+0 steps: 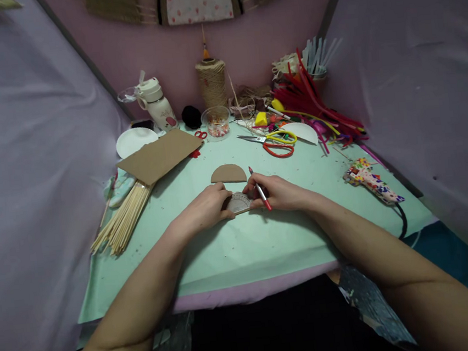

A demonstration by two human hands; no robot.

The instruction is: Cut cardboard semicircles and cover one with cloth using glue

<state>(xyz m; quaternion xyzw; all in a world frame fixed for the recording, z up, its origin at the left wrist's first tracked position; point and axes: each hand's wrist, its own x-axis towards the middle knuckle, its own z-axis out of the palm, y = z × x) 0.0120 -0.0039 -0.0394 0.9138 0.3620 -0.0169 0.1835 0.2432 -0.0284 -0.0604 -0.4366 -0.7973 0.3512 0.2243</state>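
A clear half-round protractor [239, 202] is held between my two hands near the middle of the table, with a brown edge, perhaps cardboard, showing beneath it. My left hand [211, 204] pinches its left end, thumb below and fingers above. At the right end, my right hand [273, 192] grips it with the fingertips and also carries a red and silver pen [261, 194], which slants across the fingers. Just beyond the protractor, a brown cardboard half circle [228, 174] lies flat on the green cover.
Scissors [270, 141] lie beyond my right hand. A patterned glue gun [371, 180] rests at the right. Wooden sticks [124, 219] and a cardboard sheet [161, 155] are at the left. A bottle [158, 105], twine spool [212, 84] and bead cup [217, 124] stand behind.
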